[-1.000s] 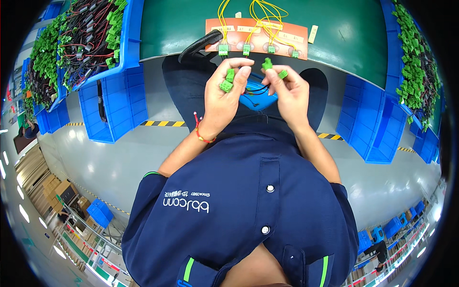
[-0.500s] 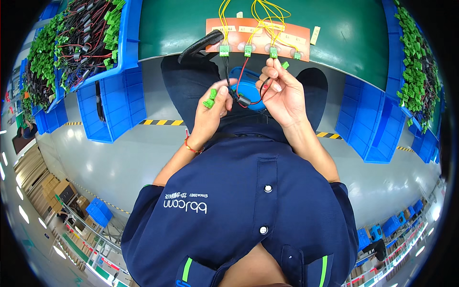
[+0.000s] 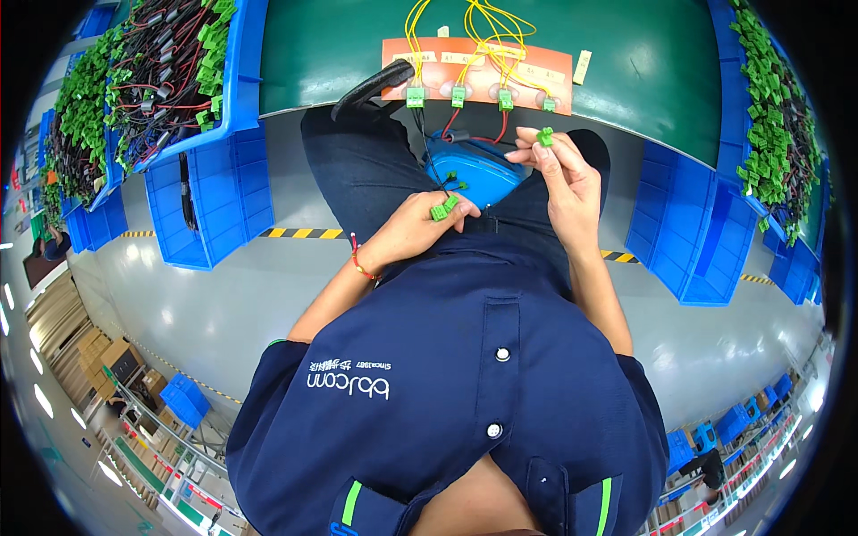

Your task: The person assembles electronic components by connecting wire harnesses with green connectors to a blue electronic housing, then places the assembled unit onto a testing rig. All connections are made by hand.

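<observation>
On the bench edge, an orange test board (image 3: 433,46) carries a row of green sockets with yellow wires. My left hand (image 3: 413,230) is closed on green connectors (image 3: 443,208) above my lap. Dark wires run from near these to the leftmost green socket (image 3: 415,96). My right hand (image 3: 576,188) pinches a small green connector (image 3: 545,137) at its fingertips, just below the board's right end. Between two middle sockets hangs a red-wired cable with a black cylindrical core (image 3: 457,136); neither hand touches it.
A blue bin (image 3: 243,67) heaped with cables and green connectors stands left on the green bench (image 3: 626,54). Another blue bin (image 3: 731,89) of green connectors stands right. Lower blue bins (image 3: 210,201) flank my legs. A blue plastic object (image 3: 492,174) sits between my knees.
My right hand has left the third socket and moved right and down, now holding a green connector. The red-wired cable hangs free of my hands. My left hand moved right and lower.
</observation>
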`<state>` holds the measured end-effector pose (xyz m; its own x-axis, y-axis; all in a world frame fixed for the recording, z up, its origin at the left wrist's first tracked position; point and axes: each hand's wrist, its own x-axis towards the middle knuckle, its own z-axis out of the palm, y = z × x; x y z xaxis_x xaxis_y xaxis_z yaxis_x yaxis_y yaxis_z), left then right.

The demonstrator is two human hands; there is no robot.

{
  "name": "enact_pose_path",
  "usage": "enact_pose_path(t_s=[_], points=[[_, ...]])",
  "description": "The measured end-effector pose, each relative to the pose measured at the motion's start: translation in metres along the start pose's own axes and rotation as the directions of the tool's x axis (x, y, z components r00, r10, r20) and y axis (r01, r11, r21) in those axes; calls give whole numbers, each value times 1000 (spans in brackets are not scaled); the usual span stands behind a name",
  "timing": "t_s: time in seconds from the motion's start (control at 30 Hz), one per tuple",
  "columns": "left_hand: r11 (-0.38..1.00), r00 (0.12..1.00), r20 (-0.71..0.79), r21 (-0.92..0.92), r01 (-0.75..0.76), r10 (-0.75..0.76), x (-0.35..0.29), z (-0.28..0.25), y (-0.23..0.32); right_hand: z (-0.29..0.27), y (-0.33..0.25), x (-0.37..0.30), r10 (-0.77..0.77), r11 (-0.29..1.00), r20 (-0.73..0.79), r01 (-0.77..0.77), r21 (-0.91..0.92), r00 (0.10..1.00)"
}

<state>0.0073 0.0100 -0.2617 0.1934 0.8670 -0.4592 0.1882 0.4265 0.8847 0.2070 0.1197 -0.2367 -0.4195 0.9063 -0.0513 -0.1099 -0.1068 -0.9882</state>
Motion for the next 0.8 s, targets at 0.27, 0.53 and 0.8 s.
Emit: enact_pose_path(t_s=[0.27,0.53,0.8], points=[[998,993,115,-56,-4,10,7,7,13,-3,-5,14,254,956,-82,-237,172,964],[981,971,225,-188,-38,81,9,6,19,-11,-4,17,297,926,-21,-282,251,955],[955,932,316,-284,-87,179,12,-1,35,-20,-3,31,304,896,84,-315,313,949]])
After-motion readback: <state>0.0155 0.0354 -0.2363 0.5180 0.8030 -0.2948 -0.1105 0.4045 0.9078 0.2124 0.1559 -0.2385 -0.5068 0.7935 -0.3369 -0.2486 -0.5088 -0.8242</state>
